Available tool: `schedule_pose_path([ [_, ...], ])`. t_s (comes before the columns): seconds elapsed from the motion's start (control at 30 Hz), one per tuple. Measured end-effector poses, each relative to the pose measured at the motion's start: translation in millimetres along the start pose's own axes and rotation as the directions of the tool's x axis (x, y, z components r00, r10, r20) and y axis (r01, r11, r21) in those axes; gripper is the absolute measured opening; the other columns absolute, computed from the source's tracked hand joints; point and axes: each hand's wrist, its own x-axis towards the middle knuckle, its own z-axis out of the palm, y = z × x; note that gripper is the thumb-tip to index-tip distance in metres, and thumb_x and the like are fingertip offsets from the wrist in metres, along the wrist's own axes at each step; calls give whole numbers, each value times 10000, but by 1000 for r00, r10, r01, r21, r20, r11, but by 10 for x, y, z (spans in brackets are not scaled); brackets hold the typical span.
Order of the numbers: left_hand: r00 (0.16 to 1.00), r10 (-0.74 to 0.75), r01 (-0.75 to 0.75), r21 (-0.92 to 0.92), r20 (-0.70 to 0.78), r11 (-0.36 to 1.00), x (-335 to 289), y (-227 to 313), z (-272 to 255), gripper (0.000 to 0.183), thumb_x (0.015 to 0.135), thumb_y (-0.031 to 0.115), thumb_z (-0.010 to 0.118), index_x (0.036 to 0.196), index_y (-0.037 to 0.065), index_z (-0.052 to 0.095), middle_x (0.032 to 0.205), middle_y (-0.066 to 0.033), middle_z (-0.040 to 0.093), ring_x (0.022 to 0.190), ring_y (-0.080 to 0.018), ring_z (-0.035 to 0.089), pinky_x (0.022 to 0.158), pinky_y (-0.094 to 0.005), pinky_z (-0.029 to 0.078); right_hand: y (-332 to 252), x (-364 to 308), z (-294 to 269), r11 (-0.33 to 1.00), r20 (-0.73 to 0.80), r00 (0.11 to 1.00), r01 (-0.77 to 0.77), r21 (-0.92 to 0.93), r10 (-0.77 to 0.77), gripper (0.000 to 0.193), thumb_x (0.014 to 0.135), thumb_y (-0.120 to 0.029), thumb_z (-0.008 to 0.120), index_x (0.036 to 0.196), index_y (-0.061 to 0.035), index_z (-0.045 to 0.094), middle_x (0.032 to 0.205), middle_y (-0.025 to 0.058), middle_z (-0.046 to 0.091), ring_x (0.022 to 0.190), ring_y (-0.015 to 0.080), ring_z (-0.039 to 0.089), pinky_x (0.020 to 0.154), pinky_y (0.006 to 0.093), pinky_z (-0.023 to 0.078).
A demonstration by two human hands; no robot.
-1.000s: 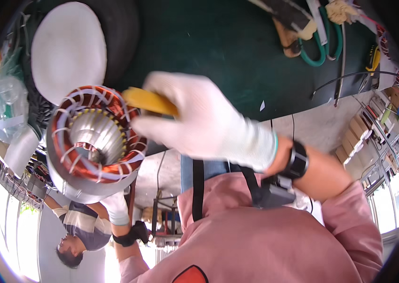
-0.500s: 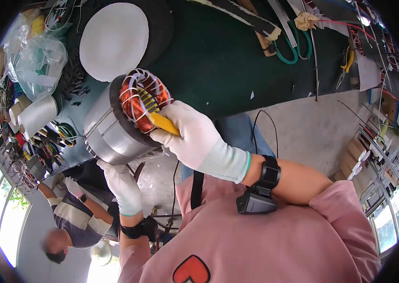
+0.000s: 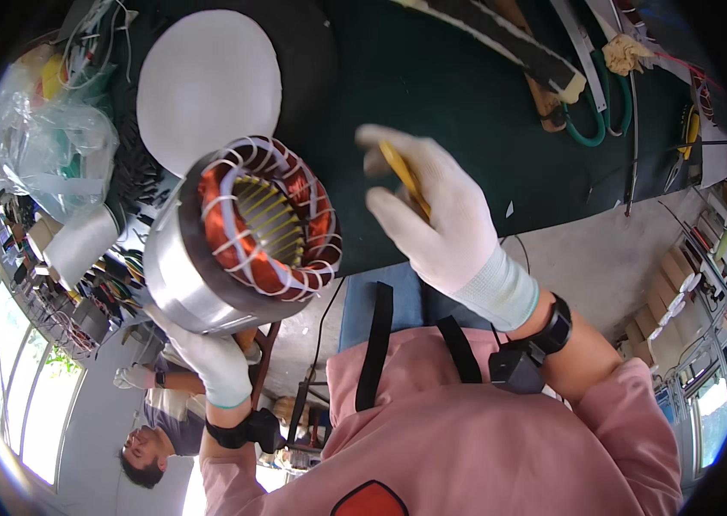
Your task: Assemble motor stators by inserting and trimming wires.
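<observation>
A motor stator (image 3: pixel 178 267) with a shiny metal casing leans at the near edge of the dark green table. Its copper windings (image 3: pixel 222 225) are laced with white cord, and yellow strips line the slots around the open bore. Gloved in white, my left hand (image 3: pixel 217 365) is under the near left side of the casing and steadies it; its fingertips are partly hidden behind the metal. My right hand (image 3: pixel 449 219), also gloved, is apart from the stator to its right. Between thumb and fingers it grips a slim yellow tool (image 3: pixel 404 179), whose exact kind I cannot make out.
Behind the stator a white disc (image 3: pixel 208 90) overlaps a black round piece (image 3: pixel 303 60). Teal-handled shears (image 3: pixel 585 139) and yellow-handled pliers (image 3: pixel 690 133) lie far right. Left are a clear plastic bag (image 3: pixel 62 142) and small dark parts. A co-worker (image 3: pixel 147 443) is at lower left.
My right hand has pulled the yellow tool out of the stator's bore and moved right. The stator has turned so its wound end faces me more. My left hand still supports it.
</observation>
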Motion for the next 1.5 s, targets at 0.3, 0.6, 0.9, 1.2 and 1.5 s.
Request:
schedule_pose_path([
  [0.3, 977, -66, 122, -275, 201, 954, -144, -5, -59, 667, 1092, 541, 307, 1411, -7, 513, 1368, -102, 594, 1205, -224, 575, 1055, -340, 422, -458, -448, 501, 993, 115, 989, 105, -59, -97, 308, 1014, -186, 562, 1220, 38, 613, 1106, 192, 621, 1046, 307, 627, 930, 386, 491],
  [0.6, 789, -48, 443, -512, 613, 737, 300, -724, -162, 625, 1007, 516, 530, 1464, 109, 400, 1429, -95, 472, 1288, -282, 483, 1007, -509, 440, -279, -156, 1076, 935, -44, 996, -61, 349, 81, 354, 1049, -296, 535, 1264, -25, 614, 1165, 94, 670, 1062, 199, 610, 976, 333, 468],
  [0.9, 518, -225, 769, -334, 825, 545, 916, -995, 98, 636, 1024, 454, 440, 1496, 28, 449, 1535, -129, 469, 1426, -293, 389, 1208, -419, 267, -570, -492, 961, 947, -93, 973, -226, -228, 210, 399, 1039, -438, 521, 1151, -83, 664, 945, 121, 702, 890, 249, 653, 842, 345, 494],
  [1.2, 442, 159, 79, -215, 883, 974, 1456, -1827, 171, 419, 1055, 224, 428, 1432, 55, 495, 1428, -160, 552, 1307, -291, 517, 1125, -455, 401, -451, -564, 1222, 943, -220, 920, -297, 148, 324, 386, 1027, -423, 593, 1060, -56, 709, 832, -41, 624, 785, 79, 536, 745, 261, 460],
  [1.5, 667, -159, 461, -236, 728, 856, 754, -1010, 126, 690, 985, 556, 439, 1536, 142, 412, 1571, -126, 423, 1419, -337, 401, 1109, -516, 372, -182, -161, 628, 983, -95, 980, -168, 68, 174, 619, 972, -627, 527, 959, -52, 756, 856, 122, 733, 782, 241, 668, 751, 355, 514],
])
